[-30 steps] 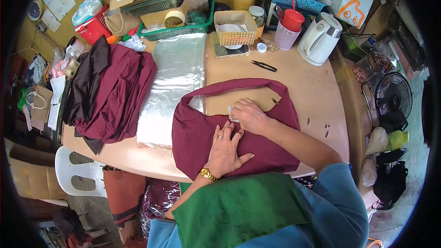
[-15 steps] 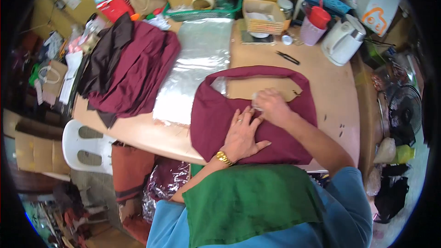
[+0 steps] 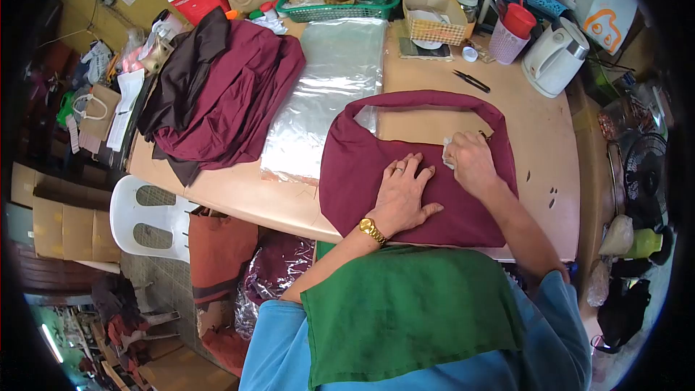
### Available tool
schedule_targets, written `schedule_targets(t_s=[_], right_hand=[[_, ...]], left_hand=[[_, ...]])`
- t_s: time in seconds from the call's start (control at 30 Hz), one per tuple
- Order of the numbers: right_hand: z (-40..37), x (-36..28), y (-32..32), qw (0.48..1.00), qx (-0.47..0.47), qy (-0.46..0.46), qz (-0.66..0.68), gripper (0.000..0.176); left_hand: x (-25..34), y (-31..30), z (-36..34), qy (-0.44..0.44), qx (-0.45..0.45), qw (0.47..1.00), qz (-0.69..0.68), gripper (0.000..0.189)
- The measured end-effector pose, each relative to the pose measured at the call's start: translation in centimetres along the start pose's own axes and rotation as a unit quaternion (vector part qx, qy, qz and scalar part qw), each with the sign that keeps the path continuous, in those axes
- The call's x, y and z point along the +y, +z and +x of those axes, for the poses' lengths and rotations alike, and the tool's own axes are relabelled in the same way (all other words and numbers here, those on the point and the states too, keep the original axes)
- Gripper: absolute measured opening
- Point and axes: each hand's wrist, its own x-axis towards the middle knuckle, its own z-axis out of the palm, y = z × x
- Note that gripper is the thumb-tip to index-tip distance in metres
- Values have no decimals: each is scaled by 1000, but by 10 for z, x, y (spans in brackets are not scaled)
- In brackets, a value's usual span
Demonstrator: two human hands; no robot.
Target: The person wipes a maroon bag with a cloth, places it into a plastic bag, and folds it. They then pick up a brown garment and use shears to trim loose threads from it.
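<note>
A maroon cloth bag lies flat on the table, its wide strap looped at the far side. On its middle rests my left hand, palm down with fingers apart, a gold watch at the wrist. My right hand is closed round a small white wad, near the bag's upper right edge. Most of the wad is hidden by the fingers. A small dark item sits at the strap's inner edge, just beyond my right hand.
Clear plastic sheets lie left of the bag, beside a maroon and dark cloth pile. Black thread snips, a woven basket, a pink cup and a white kettle stand or lie behind.
The view has shifted, so the table's things appear farther right. My right hand has moved rightward over the bag with the white wad, away from my left hand, which stays flat.
</note>
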Motion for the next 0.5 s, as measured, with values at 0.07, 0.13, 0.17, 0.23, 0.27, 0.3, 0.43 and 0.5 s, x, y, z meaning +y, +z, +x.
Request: schedule_targets(t_s=[0.07,0.13,0.17,0.23,0.27,0.3,0.43,0.5], right_hand=[[-18,-8,4,998,23,54,23,7],[-29,-29,-1,994,60,82,49,15],[-33,-35,-5,989,86,95,72,18],[-42,-29,-2,983,92,106,119,26],[-46,-21,3,983,102,93,122,28],[-47,-15,8,983,107,87,120,28],[-42,-2,0,978,80,114,158,23],[-35,10,-2,966,63,140,207,21]], left_hand=[[4,-9,15,-40,-12,999,1,59],[-10,2,37,-21,84,995,-40,50],[-19,8,45,10,149,988,-44,49],[-23,0,56,-53,49,995,-69,44],[-27,2,56,-37,52,995,-76,43],[-30,4,54,-24,56,995,-83,41],[-15,-10,29,9,58,990,-129,39],[-7,-9,15,7,46,994,-103,39]])
